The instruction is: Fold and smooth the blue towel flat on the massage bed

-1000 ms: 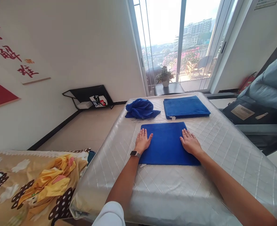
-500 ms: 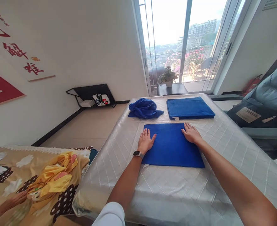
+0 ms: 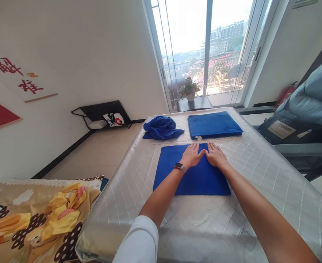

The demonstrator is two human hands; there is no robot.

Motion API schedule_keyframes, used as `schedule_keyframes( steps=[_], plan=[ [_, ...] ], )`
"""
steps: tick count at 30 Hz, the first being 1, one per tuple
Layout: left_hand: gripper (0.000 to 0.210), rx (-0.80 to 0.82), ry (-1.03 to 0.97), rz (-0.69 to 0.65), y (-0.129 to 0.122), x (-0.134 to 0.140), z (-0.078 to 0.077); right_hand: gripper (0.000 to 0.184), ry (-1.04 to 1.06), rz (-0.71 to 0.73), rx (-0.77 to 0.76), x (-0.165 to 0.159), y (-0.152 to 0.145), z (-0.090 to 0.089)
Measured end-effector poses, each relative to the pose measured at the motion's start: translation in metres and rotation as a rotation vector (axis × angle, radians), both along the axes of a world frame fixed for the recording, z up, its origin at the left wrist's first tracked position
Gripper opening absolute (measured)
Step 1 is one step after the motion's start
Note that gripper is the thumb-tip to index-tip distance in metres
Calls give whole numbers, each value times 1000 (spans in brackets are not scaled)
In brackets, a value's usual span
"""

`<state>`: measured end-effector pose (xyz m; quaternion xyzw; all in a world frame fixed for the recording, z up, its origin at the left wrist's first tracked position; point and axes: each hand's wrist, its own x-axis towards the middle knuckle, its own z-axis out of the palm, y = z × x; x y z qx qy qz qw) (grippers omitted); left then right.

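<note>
A folded blue towel [image 3: 166, 171] lies flat on the table in front of me. My left hand [image 3: 191, 156] rests open on its upper middle, fingers stretched forward, a watch on the wrist. Close beside it, my right hand [image 3: 216, 155] presses flat near the towel's far right part, and the two thumbs meet. Behind the towel, to the right, is a neat stack of folded blue towels [image 3: 214, 125] with a white tag at its near edge. A crumpled blue towel [image 3: 162, 128] sits to the left of that stack.
The table wears a shiny quilted silver cover [image 3: 128, 182]. At lower left, yellow clothes [image 3: 65, 215] lie on a patterned bedspread [image 3: 21, 197]. Beyond the table stands a potted plant [image 3: 190, 89] on a chair. A grey padded chair [image 3: 309, 98] borders the right side.
My left hand has slid right from the towel's left edge to beside my right hand. The view has shifted slightly. Another person's hand at lower left has gone out of view.
</note>
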<state>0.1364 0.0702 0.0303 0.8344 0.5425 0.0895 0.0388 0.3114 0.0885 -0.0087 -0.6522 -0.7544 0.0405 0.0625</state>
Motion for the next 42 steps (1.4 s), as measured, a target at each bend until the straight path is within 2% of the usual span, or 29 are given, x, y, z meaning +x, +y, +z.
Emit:
schedule_keyframes(
  steps=[3,4,6,9,15,18,23,26,29,34,37,42],
  plan=[
    [80,-42,-56,-32,12,47,-11,67,-1,20,14,2,-1,-2],
    [80,-48,-60,-21,14,52,-15,67,0,22,16,2,-1,-2],
    [79,-49,-53,9,16,46,-23,67,4,13,19,2,-1,-1],
    [80,-37,-33,87,19,3,-29,68,9,-5,15,-1,-2,2],
    [79,-38,27,353,16,-119,-30,70,-1,-13,-4,-1,-1,2],
    [80,-41,32,409,13,-148,-32,71,-26,-19,-18,-2,-1,4],
    [82,-27,13,424,12,-149,-34,69,-130,8,17,-8,0,16],
    [81,-24,11,423,12,-146,-35,67,-112,28,-7,-10,2,19],
    [83,-30,5,429,12,-147,-36,69,-64,-9,-43,-9,2,14],
    [81,-26,19,432,13,-147,-37,68,-80,17,73,-9,1,4],
    [77,-10,54,437,12,-147,-35,67,-56,42,57,-9,2,4],
    [73,9,115,446,9,-137,-21,67,-6,35,5,-7,4,3]
  ],
)
